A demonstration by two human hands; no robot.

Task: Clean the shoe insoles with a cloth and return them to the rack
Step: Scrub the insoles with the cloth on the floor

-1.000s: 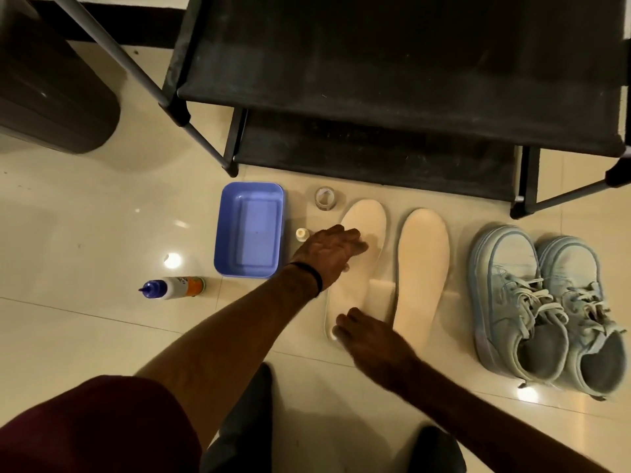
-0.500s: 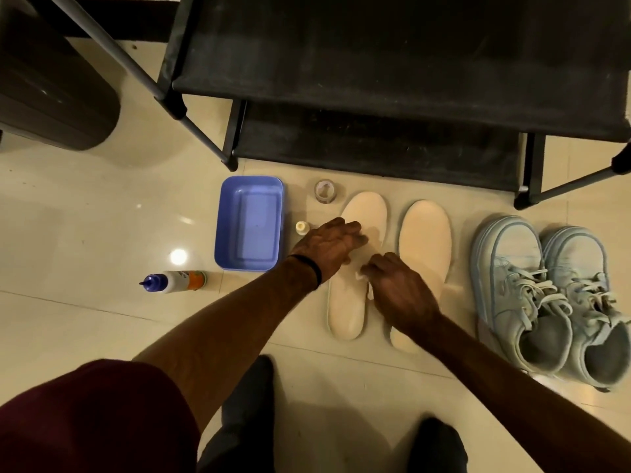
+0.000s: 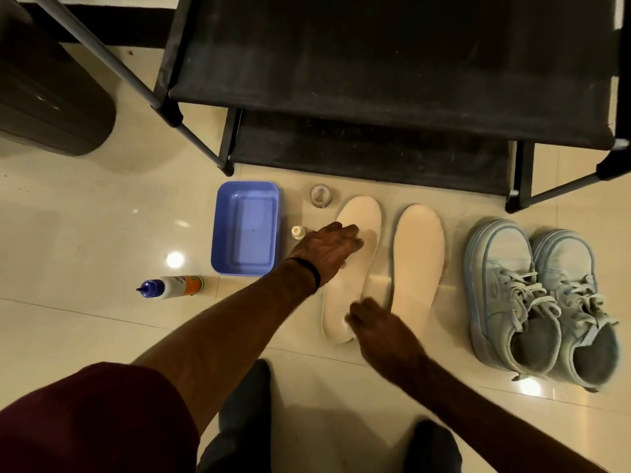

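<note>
- left hand (image 3: pixel 327 250) flat, fingers straight, pressing upper part of left insole (image 3: pixel 355 268) on floor
- right hand (image 3: pixel 379 327) over that insole's heel end; blurred, grip unclear, cloth not discernible
- second insole (image 3: pixel 416 264) just beside, to the right
- black rack (image 3: pixel 375 63) behind both
</note>
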